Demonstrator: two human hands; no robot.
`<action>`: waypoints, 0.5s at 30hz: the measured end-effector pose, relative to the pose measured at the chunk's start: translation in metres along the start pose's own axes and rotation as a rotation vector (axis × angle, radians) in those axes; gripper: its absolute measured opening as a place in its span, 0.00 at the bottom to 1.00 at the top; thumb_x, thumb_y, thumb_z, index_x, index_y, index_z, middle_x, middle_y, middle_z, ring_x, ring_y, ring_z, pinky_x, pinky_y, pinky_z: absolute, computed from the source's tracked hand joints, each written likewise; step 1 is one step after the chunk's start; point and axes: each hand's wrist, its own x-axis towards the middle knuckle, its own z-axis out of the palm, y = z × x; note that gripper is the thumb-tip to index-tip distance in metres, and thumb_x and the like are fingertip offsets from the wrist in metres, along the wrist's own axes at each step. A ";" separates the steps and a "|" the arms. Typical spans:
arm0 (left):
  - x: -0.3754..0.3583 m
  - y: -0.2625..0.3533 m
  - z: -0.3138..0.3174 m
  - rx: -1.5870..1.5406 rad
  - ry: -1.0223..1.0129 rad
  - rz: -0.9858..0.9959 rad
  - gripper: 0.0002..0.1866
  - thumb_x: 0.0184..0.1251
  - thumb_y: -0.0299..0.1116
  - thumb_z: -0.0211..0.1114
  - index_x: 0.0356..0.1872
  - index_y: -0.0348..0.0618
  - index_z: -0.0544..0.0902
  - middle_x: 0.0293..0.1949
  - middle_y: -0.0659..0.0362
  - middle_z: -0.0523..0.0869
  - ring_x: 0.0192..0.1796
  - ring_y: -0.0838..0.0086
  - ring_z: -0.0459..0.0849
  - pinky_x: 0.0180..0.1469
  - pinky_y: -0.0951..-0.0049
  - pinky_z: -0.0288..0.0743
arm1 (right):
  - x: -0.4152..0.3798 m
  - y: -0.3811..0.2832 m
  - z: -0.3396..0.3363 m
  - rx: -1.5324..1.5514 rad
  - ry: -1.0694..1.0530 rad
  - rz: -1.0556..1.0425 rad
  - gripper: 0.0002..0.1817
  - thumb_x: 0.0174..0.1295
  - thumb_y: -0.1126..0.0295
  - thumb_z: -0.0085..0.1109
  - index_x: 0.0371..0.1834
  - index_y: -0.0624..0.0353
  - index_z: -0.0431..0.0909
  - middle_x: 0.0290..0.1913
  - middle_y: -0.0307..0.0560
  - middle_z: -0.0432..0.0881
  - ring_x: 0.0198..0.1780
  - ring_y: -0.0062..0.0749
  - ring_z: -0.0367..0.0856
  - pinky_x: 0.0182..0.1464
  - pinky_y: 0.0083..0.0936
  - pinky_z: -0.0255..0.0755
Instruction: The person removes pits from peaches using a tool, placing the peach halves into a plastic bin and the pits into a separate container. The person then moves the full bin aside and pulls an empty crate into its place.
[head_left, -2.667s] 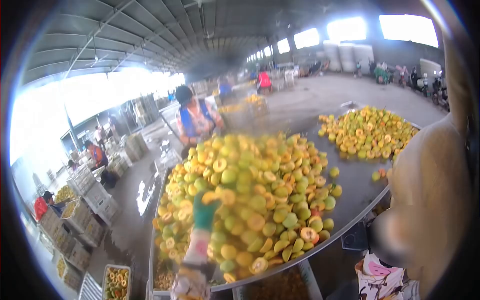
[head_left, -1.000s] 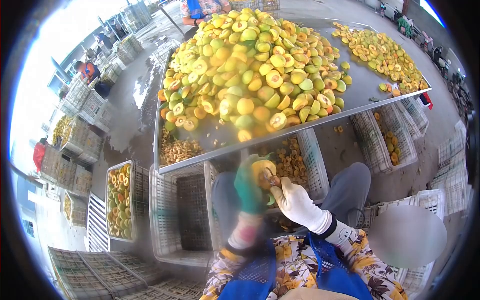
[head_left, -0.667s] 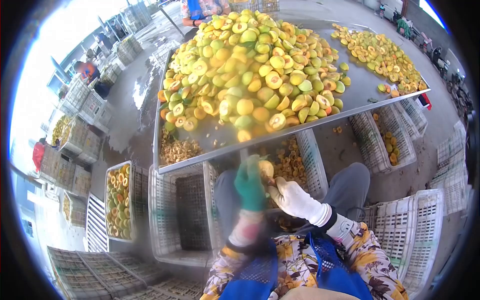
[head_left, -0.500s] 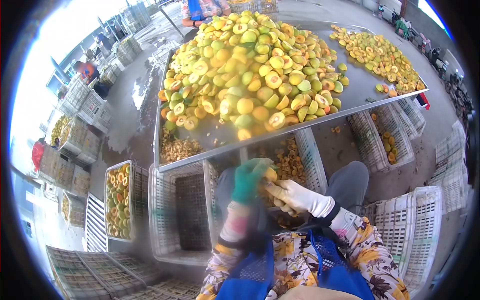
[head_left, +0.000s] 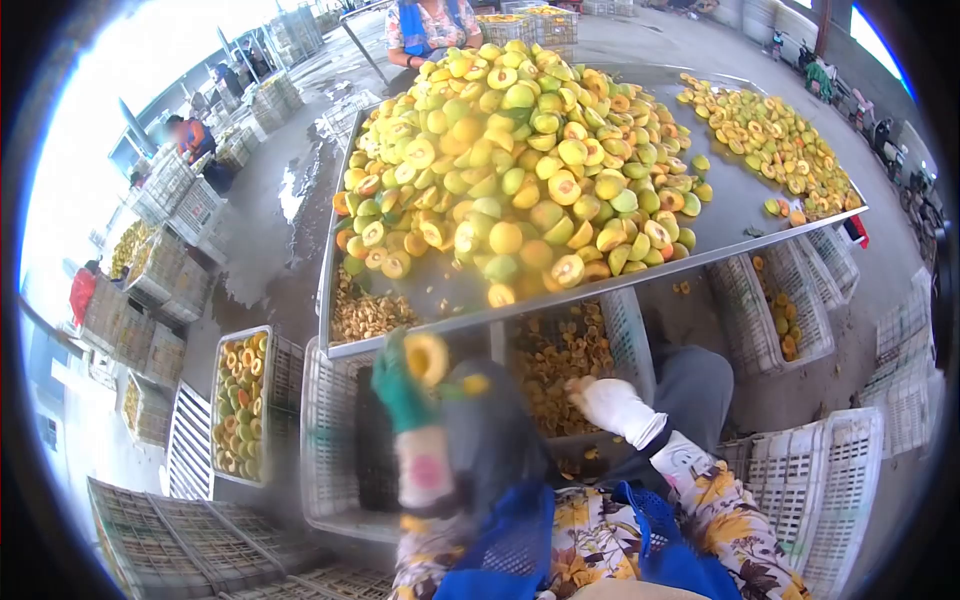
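My left hand [head_left: 400, 390], in a green glove and blurred by motion, grips a yellow peach half [head_left: 427, 360] with a hollow in its cut face. It is above the left white crate [head_left: 320, 450], near the table's front edge. A smaller blurred yellow piece [head_left: 475, 384] appears to its right, over my leg. My right hand [head_left: 612, 407], in a white glove, hovers over a crate of brownish-yellow scraps or pits [head_left: 560, 365]. Its fingers are pinched together; whatever they hold is too small to make out. A heap of halved peaches [head_left: 520, 170] covers much of the metal table.
The metal table [head_left: 740, 240] has a raised rim. Pits [head_left: 370, 315] lie at its left corner, and more halves [head_left: 775, 140] at its right. A crate of halves [head_left: 240, 400] stands left; stacked crates [head_left: 810, 480] stand right. A person [head_left: 430, 30] is across the table.
My hands were together around a fruit and have parted. The left has moved left with a peach half; the right has moved slightly right over the scraps. The view has shifted slightly.
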 end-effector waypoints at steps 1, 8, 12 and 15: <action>0.046 -0.020 -0.060 0.319 -0.142 0.061 0.13 0.67 0.40 0.60 0.43 0.40 0.81 0.40 0.55 0.82 0.40 0.66 0.82 0.42 0.66 0.78 | 0.001 0.015 0.005 -0.196 -0.055 0.015 0.14 0.68 0.58 0.46 0.40 0.56 0.76 0.27 0.55 0.81 0.29 0.48 0.83 0.29 0.43 0.75; 0.102 -0.049 -0.126 1.971 -0.212 0.186 0.24 0.62 0.59 0.53 0.40 0.52 0.86 0.39 0.51 0.87 0.46 0.57 0.83 0.57 0.44 0.62 | -0.010 0.056 0.023 -0.180 -0.231 0.208 0.17 0.67 0.56 0.45 0.42 0.59 0.76 0.30 0.57 0.83 0.31 0.50 0.83 0.32 0.46 0.76; 0.102 -0.044 0.006 1.583 -0.091 0.959 0.15 0.57 0.46 0.62 0.41 0.52 0.83 0.50 0.51 0.83 0.50 0.53 0.81 0.60 0.48 0.64 | 0.008 0.040 0.031 -0.039 -0.150 0.215 0.20 0.65 0.55 0.48 0.34 0.64 0.75 0.25 0.60 0.81 0.30 0.54 0.82 0.34 0.47 0.75; 0.122 -0.056 0.053 1.897 -0.198 1.121 0.16 0.55 0.44 0.63 0.44 0.52 0.81 0.49 0.53 0.82 0.48 0.53 0.80 0.49 0.51 0.73 | 0.029 0.028 0.017 0.023 -0.086 0.208 0.20 0.65 0.54 0.49 0.33 0.64 0.74 0.23 0.62 0.80 0.29 0.56 0.81 0.32 0.48 0.74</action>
